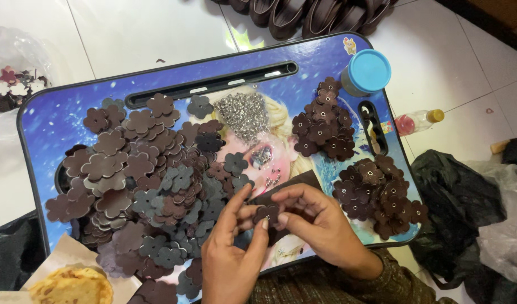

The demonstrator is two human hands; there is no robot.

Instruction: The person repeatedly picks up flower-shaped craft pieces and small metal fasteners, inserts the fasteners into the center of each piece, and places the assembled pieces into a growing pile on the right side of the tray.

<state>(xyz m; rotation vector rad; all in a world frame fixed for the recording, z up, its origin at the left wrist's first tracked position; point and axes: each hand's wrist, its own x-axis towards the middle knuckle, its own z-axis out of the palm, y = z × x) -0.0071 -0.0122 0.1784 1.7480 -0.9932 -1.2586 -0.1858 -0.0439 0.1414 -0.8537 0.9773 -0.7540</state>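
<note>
Both hands are meeting low at the centre of the blue picture-printed lap surface (56, 118), and they are pinching one small brown flower-shaped leather piece (267, 213) between them. The left hand (230, 253) is coming up from the bottom edge, thumb and forefinger closing narrowly on the piece's left side. The right hand (317, 222) is curling over from the right, fingers bent tightly around the same piece, so the flower is sitting just above the surface's near edge, between the two sets of fingertips.

To the left, a big loose heap of brown and grey flower cut-outs (151, 191) is spreading across most of the surface. Above the hands, a pile of small silver rivets (244, 115) is lying near the middle, with a few strays just below it. On the right, two smaller heaps of riveted flowers (323, 121) (376, 194) are sitting well apart from the big heap. A blue-lidded jar (366, 72) is standing at the top right corner. A flatbread on paper (73, 284) is resting at the lower left.
</note>
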